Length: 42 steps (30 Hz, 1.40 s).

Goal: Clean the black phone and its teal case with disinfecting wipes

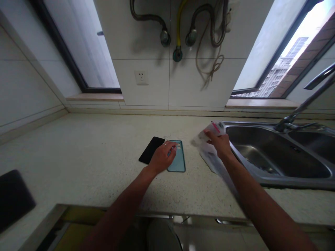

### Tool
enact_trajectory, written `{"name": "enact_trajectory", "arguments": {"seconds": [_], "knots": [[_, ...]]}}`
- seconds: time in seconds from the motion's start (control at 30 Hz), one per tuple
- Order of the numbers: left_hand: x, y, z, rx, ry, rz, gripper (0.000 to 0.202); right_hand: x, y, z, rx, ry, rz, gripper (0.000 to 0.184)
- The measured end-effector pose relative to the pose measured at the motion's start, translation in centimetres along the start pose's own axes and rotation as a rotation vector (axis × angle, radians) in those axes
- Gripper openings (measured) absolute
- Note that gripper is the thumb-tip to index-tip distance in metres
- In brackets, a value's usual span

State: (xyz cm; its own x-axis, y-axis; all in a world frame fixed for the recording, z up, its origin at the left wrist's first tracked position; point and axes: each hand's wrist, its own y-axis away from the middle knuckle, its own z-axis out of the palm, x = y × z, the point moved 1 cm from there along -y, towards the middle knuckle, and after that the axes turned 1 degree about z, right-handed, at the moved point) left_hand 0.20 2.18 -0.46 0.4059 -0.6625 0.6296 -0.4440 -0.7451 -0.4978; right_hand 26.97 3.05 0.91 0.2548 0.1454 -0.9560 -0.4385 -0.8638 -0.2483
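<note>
A blue-green phone case [176, 162] with camera cutouts lies flat on the counter. Over its upper left part hovers or rests my left hand [162, 156], fingers bent and slightly apart, wearing a ring; whether the fingertips touch the case is hard to tell. Partly under that hand is a black phone [151, 148], lying face up at a slant. Beside the sink, my right hand [221, 143] pinches a clear plastic bag [213, 129] with a pink strip. The bag hangs down behind the right forearm, blurred, and a flat edge shows at its lower left.
To the right, a steel double sink [277, 157] with a faucet [290, 120] is set into the speckled counter [91, 150]. A dark flat object [14, 198] is at the left edge. Hoses [206, 21], a power outlet [141, 77] and open windows line the wall.
</note>
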Motion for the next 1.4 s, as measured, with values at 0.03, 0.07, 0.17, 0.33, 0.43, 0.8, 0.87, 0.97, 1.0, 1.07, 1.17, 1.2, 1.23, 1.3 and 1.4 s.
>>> {"name": "enact_trajectory", "arguments": {"seconds": [0.03,0.07,0.17,0.33,0.43,0.8,0.87,0.97,1.0,1.07,1.17,1.2,1.23,1.3,1.4], "knots": [[0.1,0.0,0.1,0.008,0.052,-0.043,0.03,-0.5,0.6,0.7,-0.031,-0.19,0.075,0.04],[0.1,0.0,0.4,0.009,0.126,-0.098,0.032,-1.1,1.3,1.5,-0.083,-0.339,0.126,0.039],[0.1,0.0,1.3,-0.012,0.457,-0.274,0.053,-2.5,4.0,4.0,-0.254,-0.586,0.186,0.04],[-0.4,-0.2,2.0,0.006,0.714,-0.392,0.063,-2.3,7.1,6.7,-0.396,-0.702,0.271,0.047],[-0.7,-0.5,1.7,0.106,0.781,-0.437,0.067,-1.4,6.8,7.0,-0.399,-0.718,0.305,0.044],[-0.7,-0.8,1.2,0.23,0.916,-0.493,0.062,0.0,5.2,6.3,-0.419,-0.869,0.458,0.045],[-0.7,-0.7,1.3,0.194,0.899,-0.49,0.065,0.0,5.3,6.4,-0.41,-0.855,0.457,0.046],[-0.6,-0.4,1.8,0.141,0.839,-0.516,0.066,-0.1,5.6,6.5,-0.389,-0.841,0.432,0.046],[-0.6,-0.4,1.9,0.143,0.817,-0.526,0.066,-0.2,5.7,6.5,-0.378,-0.836,0.423,0.045],[-0.5,-0.4,2.1,0.167,0.793,-0.531,0.065,-0.5,5.9,6.6,-0.348,-0.832,0.41,0.041],[-0.5,-0.6,2.1,0.162,0.801,-0.523,0.06,-0.7,6.2,6.7,-0.303,-0.85,0.416,0.035],[-0.5,-0.6,2.1,0.147,0.802,-0.522,0.06,-0.8,6.3,6.7,-0.291,-0.856,0.422,0.034],[-0.5,-0.7,2.2,0.127,0.801,-0.524,0.06,-0.7,6.3,6.7,-0.281,-0.856,0.431,0.033],[-0.5,-0.7,2.2,0.077,0.787,-0.537,0.061,-0.5,6.3,6.6,-0.258,-0.835,0.448,0.032],[-0.5,-0.6,2.2,0.02,0.729,-0.526,0.062,-0.2,6.2,6.5,-0.24,-0.801,0.465,0.032]]}}
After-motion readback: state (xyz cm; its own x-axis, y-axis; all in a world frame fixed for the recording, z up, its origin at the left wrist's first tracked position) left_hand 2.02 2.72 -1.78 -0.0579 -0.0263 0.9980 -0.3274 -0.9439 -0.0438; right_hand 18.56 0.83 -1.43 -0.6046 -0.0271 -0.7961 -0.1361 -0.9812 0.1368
